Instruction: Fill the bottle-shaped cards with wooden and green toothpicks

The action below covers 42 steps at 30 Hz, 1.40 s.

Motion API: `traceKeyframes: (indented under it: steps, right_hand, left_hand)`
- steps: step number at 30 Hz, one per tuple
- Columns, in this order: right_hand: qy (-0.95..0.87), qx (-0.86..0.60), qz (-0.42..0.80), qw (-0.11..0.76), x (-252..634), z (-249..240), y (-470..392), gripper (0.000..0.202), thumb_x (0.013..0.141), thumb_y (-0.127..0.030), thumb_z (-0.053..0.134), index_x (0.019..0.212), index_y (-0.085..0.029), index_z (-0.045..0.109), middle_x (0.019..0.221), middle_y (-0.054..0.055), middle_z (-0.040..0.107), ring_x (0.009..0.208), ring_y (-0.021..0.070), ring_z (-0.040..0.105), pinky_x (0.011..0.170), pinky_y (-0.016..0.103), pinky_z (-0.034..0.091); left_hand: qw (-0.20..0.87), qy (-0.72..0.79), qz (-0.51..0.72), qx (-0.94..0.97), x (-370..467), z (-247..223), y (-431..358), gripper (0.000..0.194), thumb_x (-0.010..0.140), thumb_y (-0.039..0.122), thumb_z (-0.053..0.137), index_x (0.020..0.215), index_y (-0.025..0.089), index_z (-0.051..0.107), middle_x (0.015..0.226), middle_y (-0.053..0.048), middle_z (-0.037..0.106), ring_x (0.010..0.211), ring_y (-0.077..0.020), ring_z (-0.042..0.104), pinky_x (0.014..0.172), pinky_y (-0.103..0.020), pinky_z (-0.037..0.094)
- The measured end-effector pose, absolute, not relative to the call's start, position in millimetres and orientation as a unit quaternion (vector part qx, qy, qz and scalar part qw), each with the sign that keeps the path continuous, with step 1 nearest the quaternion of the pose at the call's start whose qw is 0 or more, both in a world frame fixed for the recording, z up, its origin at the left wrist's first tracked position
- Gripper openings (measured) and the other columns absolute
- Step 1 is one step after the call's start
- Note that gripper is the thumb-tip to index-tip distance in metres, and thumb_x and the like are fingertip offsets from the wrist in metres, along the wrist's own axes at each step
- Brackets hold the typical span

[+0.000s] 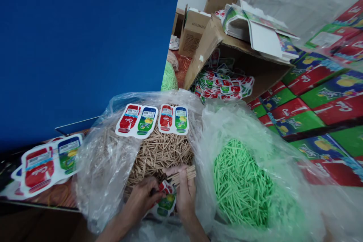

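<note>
My right hand (pixel 185 193) is closed around a small bundle of thin brown sticks (pixel 191 172), with the thumb on top. Beside it, my left hand (pixel 143 195) is curled with thumb and fingertips together; whatever they pinch is unclear. Between and below the hands is a Cola and Sprite printed card (pixel 167 206), partly hidden by the left fingers. Both hands are over an opened clear plastic bag (pixel 96 181) full of loose brown sticks (pixel 167 149). Two more printed cards, one at left (pixel 136 121) and one at right (pixel 173 120), lie on the heap's far side.
Right of the hands stands a clear bag of green sticks (pixel 241 181). Larger printed cards (pixel 42 166) lie at left. Behind, a tilted cardboard box (pixel 205 45) holds many cards. Printed Cola and Sprite cartons (pixel 300 111) are stacked at right; a blue panel (pixel 85 45) fills the upper left.
</note>
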State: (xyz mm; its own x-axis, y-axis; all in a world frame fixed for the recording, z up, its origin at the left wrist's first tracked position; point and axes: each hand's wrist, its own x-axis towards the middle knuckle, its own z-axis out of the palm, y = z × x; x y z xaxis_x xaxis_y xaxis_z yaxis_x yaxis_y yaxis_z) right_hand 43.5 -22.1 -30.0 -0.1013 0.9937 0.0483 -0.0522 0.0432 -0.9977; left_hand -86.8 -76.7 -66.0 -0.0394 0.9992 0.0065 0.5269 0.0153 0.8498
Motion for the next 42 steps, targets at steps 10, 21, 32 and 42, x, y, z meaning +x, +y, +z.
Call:
traceKeyframes:
  steps: [10, 21, 32, 42]
  right_hand:
    - [-0.583, -0.423, 0.493, 0.488, 33.8, -37.6, -44.0, 0.031, 0.096, -0.04, 0.038, 0.087, -0.023, 0.062, 0.085, 0.003, 0.069, 0.087, 0.0173, 0.065, 0.093, 0.034, 0.044]
    - [-0.714, -0.428, 0.413, 0.369, 51.3, -46.0, -39.5, 0.026, 0.095, -0.027, 0.04, 0.102, -0.023, 0.064, 0.117, 0.006, 0.065, 0.125, 0.0209, 0.046, 0.102, 0.04, 0.036]
    - [-0.854, -0.341, 0.258, 0.297, 65.8, -51.6, -44.8, 0.058, 0.092, -0.013, 0.041, 0.144, -0.019, 0.017, 0.138, 0.012, 0.049, 0.133, 0.0254, 0.036, 0.104, 0.052, 0.033]
    - [-0.894, -0.251, 0.276, 0.248, 83.7, -24.9, -24.8, 0.054, 0.093, -0.013, 0.039, 0.144, -0.023, 0.025, 0.139, 0.008, 0.048, 0.129, 0.0215, 0.042, 0.106, 0.044, 0.037]
  left_hand:
    - [0.339, 0.622, 0.365, 0.604, -87.4, -64.5, -75.5, 0.019, 0.072, 0.01, 0.067, 0.061, 0.018, 0.053, 0.062, 0.002, 0.06, 0.057, -0.0128, 0.055, 0.055, -0.019, 0.041]
    - [0.332, 0.58, 0.397, 0.63, -96.6, -66.6, -77.0, 0.02, 0.083, 0.02, 0.058, 0.063, 0.019, 0.058, 0.063, 0.001, 0.064, 0.06, -0.0133, 0.059, 0.058, -0.02, 0.046]
    - [0.234, 0.606, 0.395, 0.649, -82.4, -70.7, -94.4, 0.037, 0.095, 0.028, 0.036, 0.125, 0.024, 0.057, 0.116, -0.008, 0.07, 0.106, -0.0198, 0.064, 0.093, -0.03, 0.049]
    - [0.311, 0.599, 0.423, 0.605, -90.5, -71.3, -85.6, 0.04, 0.096, 0.037, 0.033, 0.116, 0.022, 0.065, 0.114, -0.006, 0.07, 0.106, -0.0192, 0.065, 0.093, -0.029, 0.05]
